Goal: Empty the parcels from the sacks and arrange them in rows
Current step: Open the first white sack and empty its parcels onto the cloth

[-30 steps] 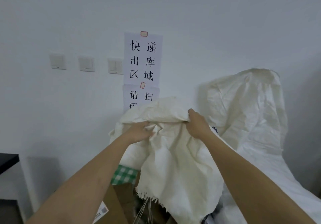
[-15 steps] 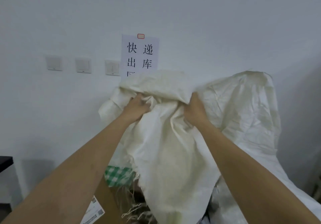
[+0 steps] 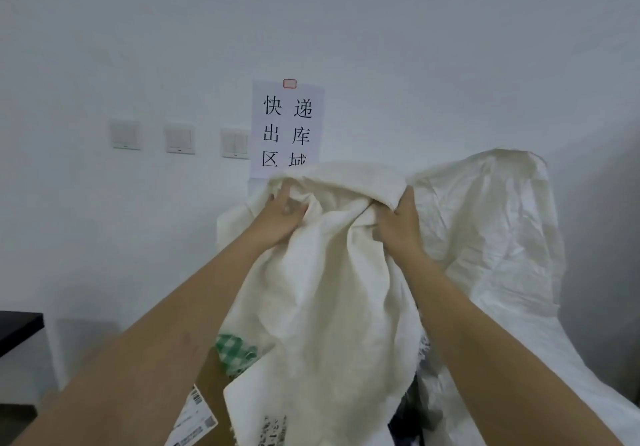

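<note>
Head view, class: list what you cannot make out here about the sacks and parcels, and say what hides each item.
- Whether parcels remain inside the cream sack: its cloth hides them.
- Fingertips of the left hand and right hand: buried in folds at the grip.
- Cardboard parcel: cut off by the bottom edge; its label is too blurred to read.
- Wall sign: lower part covered by the sack.
- Second sack: contents unseen.

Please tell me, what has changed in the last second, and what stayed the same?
Both hands, left hand and right hand, lifted the bunched end of the cream sack higher, so it now covers the lower wall sign. Neither hand let go. The second sack on the right still stands against the wall.
</note>
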